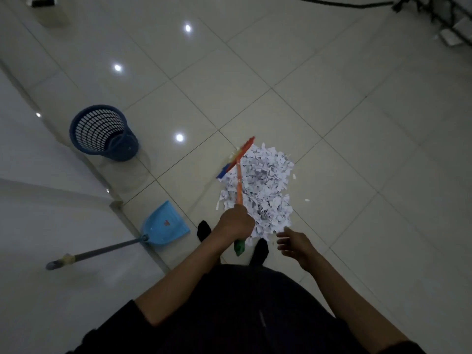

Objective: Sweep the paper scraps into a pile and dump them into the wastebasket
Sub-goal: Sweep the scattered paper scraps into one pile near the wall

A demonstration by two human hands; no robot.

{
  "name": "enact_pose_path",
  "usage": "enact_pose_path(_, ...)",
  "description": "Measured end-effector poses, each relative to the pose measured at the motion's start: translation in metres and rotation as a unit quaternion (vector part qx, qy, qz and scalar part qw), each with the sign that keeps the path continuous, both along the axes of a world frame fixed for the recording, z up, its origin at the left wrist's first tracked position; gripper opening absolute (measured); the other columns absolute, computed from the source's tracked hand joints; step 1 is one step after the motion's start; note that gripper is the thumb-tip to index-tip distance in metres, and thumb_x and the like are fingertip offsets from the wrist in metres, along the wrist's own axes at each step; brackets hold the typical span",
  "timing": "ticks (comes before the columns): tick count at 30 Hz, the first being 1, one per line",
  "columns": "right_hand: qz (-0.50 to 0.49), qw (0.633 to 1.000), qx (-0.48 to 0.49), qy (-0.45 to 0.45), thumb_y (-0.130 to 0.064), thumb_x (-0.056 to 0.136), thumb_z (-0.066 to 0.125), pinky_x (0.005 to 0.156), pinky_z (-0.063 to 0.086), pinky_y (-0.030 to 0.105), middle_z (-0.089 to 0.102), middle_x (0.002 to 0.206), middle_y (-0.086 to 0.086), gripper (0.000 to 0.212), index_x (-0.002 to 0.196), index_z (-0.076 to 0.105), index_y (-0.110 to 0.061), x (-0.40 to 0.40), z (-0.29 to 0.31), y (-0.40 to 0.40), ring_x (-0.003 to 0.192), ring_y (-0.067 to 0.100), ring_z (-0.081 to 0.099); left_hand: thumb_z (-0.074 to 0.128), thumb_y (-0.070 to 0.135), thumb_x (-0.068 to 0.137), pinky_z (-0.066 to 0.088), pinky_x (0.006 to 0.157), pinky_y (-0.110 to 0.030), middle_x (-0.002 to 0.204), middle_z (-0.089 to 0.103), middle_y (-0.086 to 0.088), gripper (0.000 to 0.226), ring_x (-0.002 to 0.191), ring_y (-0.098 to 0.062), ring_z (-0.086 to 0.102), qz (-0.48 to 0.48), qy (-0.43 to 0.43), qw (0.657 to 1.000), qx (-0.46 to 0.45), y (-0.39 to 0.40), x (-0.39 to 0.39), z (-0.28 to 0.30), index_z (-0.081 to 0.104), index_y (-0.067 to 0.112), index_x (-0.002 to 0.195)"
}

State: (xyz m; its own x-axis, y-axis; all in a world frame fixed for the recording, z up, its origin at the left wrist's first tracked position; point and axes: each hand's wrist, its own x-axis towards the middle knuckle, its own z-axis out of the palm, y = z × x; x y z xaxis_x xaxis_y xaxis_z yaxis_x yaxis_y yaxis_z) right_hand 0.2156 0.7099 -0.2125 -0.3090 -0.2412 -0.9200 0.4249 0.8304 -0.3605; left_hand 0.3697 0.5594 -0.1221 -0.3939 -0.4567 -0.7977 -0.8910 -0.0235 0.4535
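Observation:
A pile of white paper scraps (263, 185) lies on the tiled floor in front of my feet. My left hand (236, 222) grips the orange handle of a broom (239, 180); its red and blue head rests at the pile's far left edge. My right hand (293, 245) hovers beside the pile's near edge with loose fingers, holding nothing. A blue mesh wastebasket (101, 131) stands to the left by the wall. A light blue dustpan (166, 224) with a long grey handle leans against the wall's corner, between the basket and me.
A white wall (38, 175) runs along the left side. A few stray scraps (307, 200) lie right of the pile. Black stand legs (434, 11) and a cable sit at the far right top. My feet in dark socks (204, 229) stand just behind the pile.

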Motion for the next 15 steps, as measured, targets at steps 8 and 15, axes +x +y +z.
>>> enact_pose_path(8,-0.081,0.985,-0.093,-0.122,-0.058,0.091,0.052,0.072,0.051,0.034,0.068,0.089,0.012,0.059,0.105,0.069,-0.004,-0.017,0.009,0.01,0.075,0.021,0.064,0.044,0.01,0.091,0.045,0.059,-0.028,0.074,0.058,-0.009,0.017,0.064,-0.021,0.056,-0.061,0.02,0.995,0.071,0.055,-0.057,0.007,0.057,0.002,0.099)
enact_pose_path(15,-0.175,0.978,-0.041,-0.106,-0.015,0.096,0.048,0.041,0.04,0.028,0.048,0.064,0.014,0.018,0.097,0.052,0.003,-0.03,0.013,0.041,0.044,0.022,0.047,0.041,0.02,0.094,0.052,0.06,-0.027,0.091,0.07,-0.014,0.028,0.065,-0.018,0.063,-0.028,0.066,0.978,0.195,0.113,-0.092,-0.014,0.062,0.005,0.104)
